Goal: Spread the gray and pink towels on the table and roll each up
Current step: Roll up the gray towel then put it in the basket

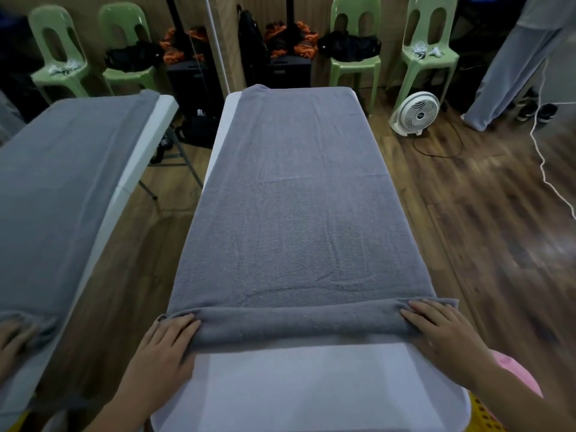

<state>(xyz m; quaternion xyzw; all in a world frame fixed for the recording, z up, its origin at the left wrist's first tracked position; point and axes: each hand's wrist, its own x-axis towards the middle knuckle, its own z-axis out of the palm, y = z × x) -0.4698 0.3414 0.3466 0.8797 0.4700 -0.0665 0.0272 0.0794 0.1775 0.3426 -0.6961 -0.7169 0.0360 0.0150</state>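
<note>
A gray towel (296, 198) lies flat along the white table (296, 385) and reaches its far end. The towel's near end is turned over into a low roll (299, 322) across the table's width. My left hand (165, 341) lies on the roll's left end, fingers curved over it. My right hand (442, 332) presses on the roll's right end in the same way. A pink towel (514, 372) shows at the lower right, partly hidden behind my right forearm, above a yellow basket (486, 416).
A mirror (62, 182) on the left repeats the table and towel. A white floor fan (416, 113) stands right of the table's far end, with a white cable (548, 169) on the wood floor. Green chairs (355, 51) line the back wall. A person's legs (511, 63) stand at the far right.
</note>
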